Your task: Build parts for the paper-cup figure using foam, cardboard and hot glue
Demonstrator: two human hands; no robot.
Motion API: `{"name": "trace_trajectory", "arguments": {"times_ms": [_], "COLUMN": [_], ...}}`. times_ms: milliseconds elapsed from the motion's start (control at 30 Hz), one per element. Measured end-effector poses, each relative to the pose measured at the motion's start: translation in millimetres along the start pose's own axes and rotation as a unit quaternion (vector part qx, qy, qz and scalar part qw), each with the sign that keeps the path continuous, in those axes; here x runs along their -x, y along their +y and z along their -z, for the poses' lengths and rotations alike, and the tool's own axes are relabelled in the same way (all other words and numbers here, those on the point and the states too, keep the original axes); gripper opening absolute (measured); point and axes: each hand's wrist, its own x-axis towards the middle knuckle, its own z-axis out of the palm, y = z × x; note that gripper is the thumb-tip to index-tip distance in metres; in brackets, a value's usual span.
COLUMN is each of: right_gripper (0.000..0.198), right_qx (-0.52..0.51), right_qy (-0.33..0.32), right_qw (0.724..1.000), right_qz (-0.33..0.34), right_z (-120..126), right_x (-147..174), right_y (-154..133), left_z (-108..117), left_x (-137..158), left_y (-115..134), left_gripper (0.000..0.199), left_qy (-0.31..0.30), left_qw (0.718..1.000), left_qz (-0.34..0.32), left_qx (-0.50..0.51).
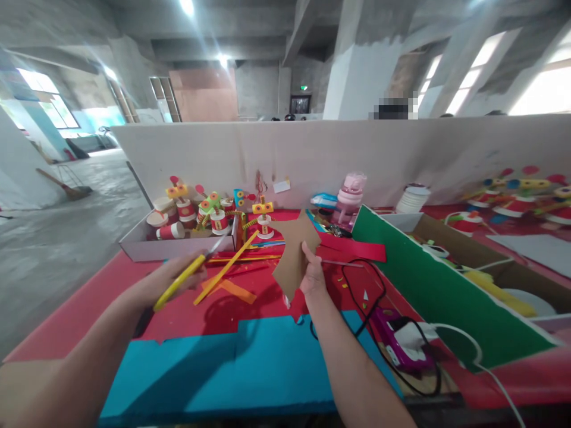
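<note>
My left hand (178,276), blurred by motion, is closed around a yellow-handled utility knife (182,281) whose grey blade points away and to the right. In my right hand (313,273) is a piece of brown cardboard (292,252) with curved cut edges, pinched along its right side and held raised above the red table cover. Between the hands lie a yellow strip (226,267) and an orange paper piece (238,291). A blue sheet (232,362) covers the near edge.
Paper-cup robot figures (219,220) stand in and beside a shallow box (178,246) at the back left. A green-sided box (428,291) fills the right. A purple power strip (399,339) with cables sits near my right forearm. A pink bottle (351,193) stands behind.
</note>
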Motion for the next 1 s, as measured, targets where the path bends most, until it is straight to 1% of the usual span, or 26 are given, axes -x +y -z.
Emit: {"name": "trace_trajectory", "arguments": {"times_ms": [33,67,100,167,233,333,433,533,667,800,900,1000], "right_gripper": [0.039,0.043,0.047,0.051,0.05,0.049,0.048,0.046,0.042,0.04,0.039,0.039], "right_qx": [0.012,0.02,0.024,0.019,0.016,0.033,0.087,0.136,0.15,0.164,0.158,0.159], "right_qy": [0.015,0.032,0.047,0.065,0.071,0.05,0.002,-0.022,-0.042,-0.066,-0.079,-0.077], "right_qw": [1.0,0.999,0.998,0.994,0.992,0.992,0.991,0.987,0.985,0.983,0.983,0.983], "right_qz": [0.013,0.029,0.046,0.082,0.104,0.112,0.103,0.087,0.068,0.045,0.044,0.051], "right_z": [1.1,2.4,3.6,5.7,6.8,7.0,6.3,5.1,3.7,2.6,1.3,0.7], "right_x": [-1.6,-3.4,-5.4,-8.8,-10.5,-9.9,-8.0,-6.6,-4.0,-1.1,0.9,1.6], "right_y": [1.0,1.5,1.5,-0.2,-3.3,-8.1,-9.8,-8.0,-3.9,-1.7,-1.5,-0.7], "left_z": [-10.0,-20.9,-32.5,-55.8,-76.1,-95.9,-102.3,-103.2,-106.6,-110.0,-110.5,-111.0], "left_x": [-2.9,-7.1,-12.2,-23.6,-33.4,-39.2,-35.0,-28.7,-24.9,-24.9,-25.9,-26.1], "left_y": [0.4,0.2,-0.7,-4.0,-9.0,-18.2,-25.0,-25.9,-20.9,-18.8,-21.0,-22.7], "left_gripper": [0.037,0.036,0.038,0.048,0.056,0.058,0.056,0.054,0.051,0.05,0.051,0.053], "left_qy": [-0.078,-0.112,-0.113,-0.093,-0.087,-0.066,-0.061,-0.068,-0.07,-0.066,-0.057,-0.059], "left_qw": [0.995,0.988,0.983,0.977,0.975,0.978,0.979,0.98,0.981,0.986,0.988,0.986], "left_qz": [-0.027,-0.057,-0.082,-0.112,-0.125,-0.142,-0.141,-0.126,-0.115,-0.119,-0.127,-0.126], "left_qx": [-0.051,-0.089,-0.118,-0.155,-0.161,-0.139,-0.132,-0.139,-0.139,-0.094,-0.074,-0.088]}}
